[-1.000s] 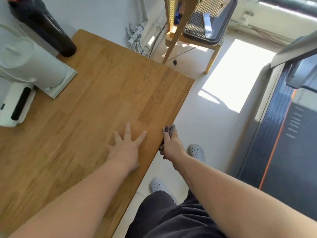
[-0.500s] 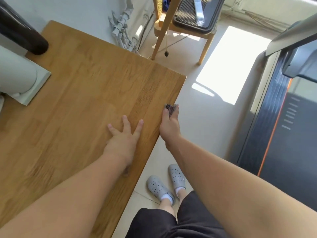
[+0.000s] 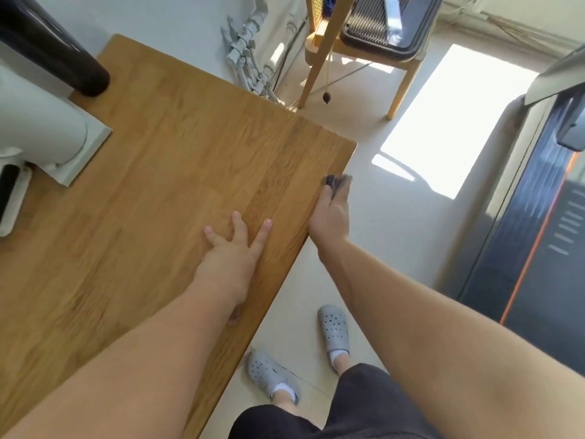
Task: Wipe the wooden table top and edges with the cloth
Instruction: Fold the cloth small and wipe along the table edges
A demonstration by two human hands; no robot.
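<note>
Two hands are in view, said the first speaker. What is the left hand (image 3: pixel 232 258) doing?

It lies palm down on the wooden table (image 3: pixel 152 191), answered the second, with its fingers straight and spread, holding nothing. It sits near the table's long right-hand edge.

And the right hand (image 3: pixel 329 220)?

That one is at the same edge, just short of the far corner. It grips the cloth (image 3: pixel 338 181), a dark grey bunch, blurred, that sticks out beyond the fingertips and is held against the table's edge. The thumb lies along the rim. The other fingers are closed round the cloth and mostly hidden behind the hand.

What else stands on the table?

A white appliance (image 3: pixel 41 128) is at the far left, and a black cylinder (image 3: pixel 53 49) leans behind it by the wall. Both are well apart from the hands.

And beyond the table?

The person stands on a pale floor (image 3: pixel 395 232) in grey clogs (image 3: pixel 334 332) and black shorts (image 3: pixel 364 407). A wooden chair (image 3: pixel 364 49) stands past the far end, a patch of sunlight (image 3: pixel 459 122) lies on the floor beside it, and a treadmill (image 3: pixel 522 248) runs along the right.
</note>
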